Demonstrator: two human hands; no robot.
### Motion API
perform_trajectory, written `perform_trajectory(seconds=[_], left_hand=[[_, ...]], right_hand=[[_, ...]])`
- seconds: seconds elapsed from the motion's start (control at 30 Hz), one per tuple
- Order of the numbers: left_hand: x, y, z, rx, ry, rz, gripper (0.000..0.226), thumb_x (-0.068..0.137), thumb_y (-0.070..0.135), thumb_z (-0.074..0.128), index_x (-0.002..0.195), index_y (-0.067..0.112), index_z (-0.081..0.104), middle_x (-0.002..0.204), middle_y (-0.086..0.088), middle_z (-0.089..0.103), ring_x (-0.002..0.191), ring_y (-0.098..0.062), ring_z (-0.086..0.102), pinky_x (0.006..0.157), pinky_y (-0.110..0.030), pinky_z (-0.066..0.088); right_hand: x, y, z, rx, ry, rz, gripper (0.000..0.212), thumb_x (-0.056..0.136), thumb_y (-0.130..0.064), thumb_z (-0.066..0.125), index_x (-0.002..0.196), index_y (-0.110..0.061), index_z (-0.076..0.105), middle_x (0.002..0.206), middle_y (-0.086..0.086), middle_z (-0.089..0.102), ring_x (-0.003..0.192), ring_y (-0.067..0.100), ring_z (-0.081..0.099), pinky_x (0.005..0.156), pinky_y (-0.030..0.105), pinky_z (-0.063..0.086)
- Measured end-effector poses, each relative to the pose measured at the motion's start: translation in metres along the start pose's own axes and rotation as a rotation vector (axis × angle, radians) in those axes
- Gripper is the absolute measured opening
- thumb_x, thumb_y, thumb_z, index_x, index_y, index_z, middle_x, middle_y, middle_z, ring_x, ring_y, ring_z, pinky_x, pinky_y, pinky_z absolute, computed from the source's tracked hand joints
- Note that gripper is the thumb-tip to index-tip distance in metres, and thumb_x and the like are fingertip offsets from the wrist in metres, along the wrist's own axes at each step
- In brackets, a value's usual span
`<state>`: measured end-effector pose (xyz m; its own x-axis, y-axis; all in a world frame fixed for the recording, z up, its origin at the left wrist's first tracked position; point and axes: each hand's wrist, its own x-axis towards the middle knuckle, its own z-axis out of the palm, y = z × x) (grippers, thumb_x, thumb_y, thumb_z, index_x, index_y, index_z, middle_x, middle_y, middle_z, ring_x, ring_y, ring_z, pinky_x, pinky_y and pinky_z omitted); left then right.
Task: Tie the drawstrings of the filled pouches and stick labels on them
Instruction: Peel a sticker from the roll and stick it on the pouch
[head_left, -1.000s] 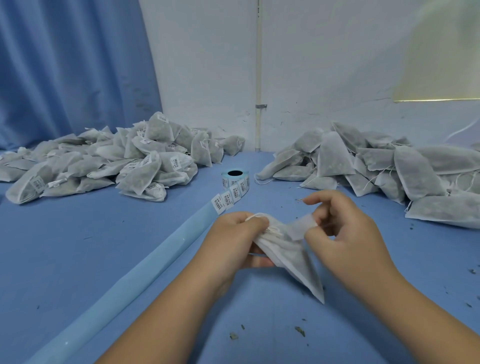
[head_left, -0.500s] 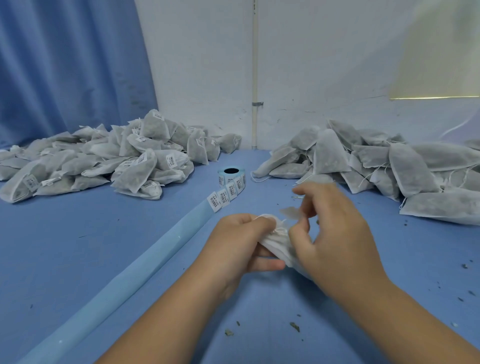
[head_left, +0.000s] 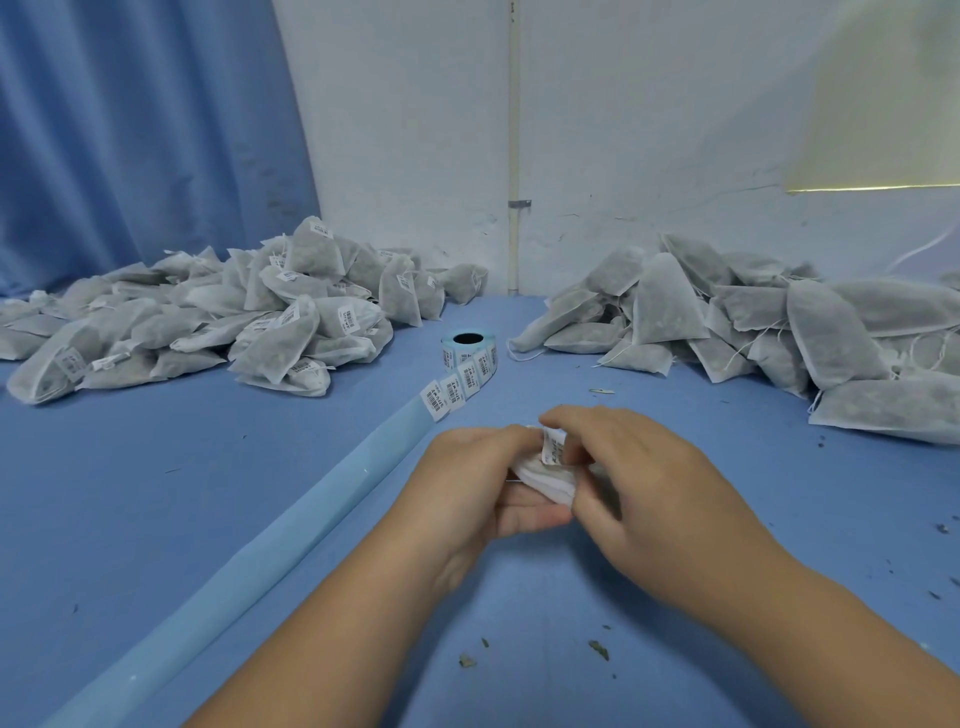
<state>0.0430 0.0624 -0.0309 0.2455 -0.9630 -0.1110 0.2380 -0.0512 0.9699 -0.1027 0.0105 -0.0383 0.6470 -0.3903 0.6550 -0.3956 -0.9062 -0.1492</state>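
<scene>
A white filled pouch (head_left: 548, 480) is held low over the blue table (head_left: 156, 493), mostly hidden between my two hands. My left hand (head_left: 478, 483) grips its gathered top from the left. My right hand (head_left: 634, 478) covers it from the right, fingers curled over a white barcode label (head_left: 554, 448) at the pouch's top. The label roll (head_left: 469, 353) stands just beyond, its strip of labels (head_left: 452, 392) trailing toward me.
A pile of labelled pouches (head_left: 218, 322) lies at the back left. A pile of unlabelled pouches (head_left: 769, 322) with loose strings lies at the back right. Empty blue backing tape (head_left: 249, 556) runs diagonally to the lower left. Dry crumbs (head_left: 597, 649) dot the near table.
The pouch was stretched between both hands with its body hanging down; the hands have since closed together over it, and a barcode label now shows under my right fingers.
</scene>
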Motion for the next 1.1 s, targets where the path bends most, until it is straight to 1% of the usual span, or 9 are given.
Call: perform_trajectory(seconds=[0.17,0.3,0.37,0.5,0.6,0.67,0.8,0.97,1.1], left_hand=[[0.003,0.003,-0.008,-0.104,0.004,-0.006,0.021,0.094,0.017,0.061,0.091,0.0,0.073,0.082,-0.015,0.074,0.068,-0.022,0.073,0.056,-0.025,0.057],[0.004,0.002,-0.012,-0.049,-0.035,0.03,0.007,0.089,0.008,0.065,0.092,0.005,0.071,0.083,-0.009,0.072,0.068,-0.013,0.068,0.059,-0.02,0.055],[0.004,0.002,-0.011,0.001,-0.063,0.058,0.01,0.088,0.002,0.066,0.097,0.004,0.07,0.084,-0.009,0.07,0.067,-0.012,0.063,0.057,-0.018,0.051],[-0.001,0.003,-0.007,0.09,-0.182,0.148,0.026,0.079,0.012,0.072,0.104,0.004,0.072,0.09,-0.014,0.068,0.076,-0.02,0.053,0.058,-0.022,0.041],[-0.002,0.002,-0.005,0.069,-0.216,0.184,0.033,0.079,0.016,0.069,0.108,0.002,0.071,0.099,-0.023,0.065,0.081,-0.025,0.051,0.061,-0.024,0.039],[-0.002,0.001,-0.005,0.052,-0.227,0.164,0.033,0.081,0.021,0.068,0.107,0.002,0.071,0.09,-0.015,0.065,0.075,-0.02,0.05,0.058,-0.021,0.041],[-0.004,0.001,-0.005,0.128,-0.281,0.032,0.034,0.081,0.033,0.074,0.102,0.007,0.07,0.073,0.0,0.063,0.057,-0.009,0.051,0.05,-0.018,0.041],[-0.002,0.001,-0.007,0.121,-0.249,-0.018,0.03,0.07,0.026,0.076,0.092,0.007,0.07,0.063,0.004,0.06,0.05,-0.006,0.046,0.046,-0.016,0.039],[-0.002,0.004,-0.011,0.084,-0.303,0.043,0.015,0.073,0.013,0.081,0.086,0.009,0.075,0.068,-0.001,0.055,0.05,-0.006,0.042,0.049,-0.016,0.038]], right_hand=[[-0.002,0.002,-0.004,0.047,-0.148,-0.023,0.053,0.08,-0.016,0.056,0.132,-0.023,0.052,0.097,-0.01,0.065,0.088,0.015,0.059,0.079,0.032,0.049],[-0.003,0.005,-0.003,0.33,-0.026,0.21,0.043,0.086,-0.016,0.06,0.12,-0.041,0.054,0.094,-0.03,0.065,0.094,-0.008,0.053,0.078,0.007,0.038],[-0.001,0.004,-0.004,0.426,0.099,0.33,0.039,0.084,-0.019,0.064,0.108,-0.047,0.053,0.093,-0.031,0.065,0.092,-0.011,0.053,0.075,0.004,0.035],[0.004,0.004,-0.008,0.638,0.103,0.506,0.033,0.077,-0.031,0.073,0.107,-0.039,0.062,0.098,-0.019,0.067,0.095,-0.003,0.06,0.081,0.016,0.046],[0.004,0.004,-0.012,0.977,-0.016,0.621,0.028,0.072,-0.033,0.077,0.098,-0.022,0.072,0.091,-0.002,0.074,0.086,0.017,0.071,0.069,0.022,0.054],[0.003,0.005,-0.012,1.087,0.017,0.685,0.028,0.069,-0.03,0.077,0.093,-0.019,0.073,0.087,0.004,0.075,0.079,0.02,0.073,0.063,0.023,0.054],[0.003,0.009,-0.008,1.094,0.109,0.782,0.018,0.074,-0.019,0.078,0.09,-0.018,0.072,0.082,0.004,0.075,0.073,0.018,0.072,0.064,0.028,0.052],[0.003,0.011,-0.005,1.096,0.151,0.817,0.023,0.073,-0.014,0.079,0.093,-0.018,0.071,0.087,0.012,0.074,0.072,0.021,0.07,0.071,0.035,0.055],[0.004,0.012,-0.007,1.214,0.139,0.873,0.032,0.065,-0.023,0.079,0.095,-0.015,0.072,0.089,0.012,0.075,0.076,0.022,0.071,0.073,0.036,0.055]])
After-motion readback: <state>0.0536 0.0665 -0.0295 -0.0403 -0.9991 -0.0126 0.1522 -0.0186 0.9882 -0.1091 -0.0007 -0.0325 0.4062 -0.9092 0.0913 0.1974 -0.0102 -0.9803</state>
